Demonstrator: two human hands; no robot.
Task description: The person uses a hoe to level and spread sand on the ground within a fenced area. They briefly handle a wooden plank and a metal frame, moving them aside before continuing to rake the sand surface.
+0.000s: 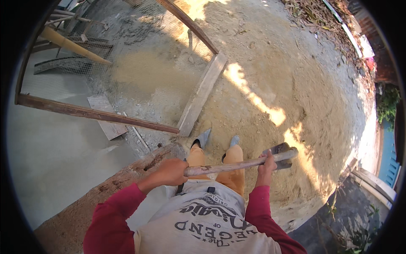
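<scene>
A hoe with a pale wooden handle (224, 167) lies level across the front of my thighs. Its dark metal blade (278, 149) is at the right end, beside a bare stub of wood. My left hand (171, 172) is closed around the handle's left end. Close to the blade, my right hand (267, 164) grips the same handle. The blade is partly hidden behind the handle and hangs above sandy ground (270, 95), apart from it.
A wood-framed mesh screen (101, 115) stands at the left, with a plank (203, 94) along its right side. Below it are a smooth grey surface (55, 148) and a rough brick ledge (122, 180). Bamboo poles (76, 46) lean at the far left. Dry leaves (315, 19) lie far right.
</scene>
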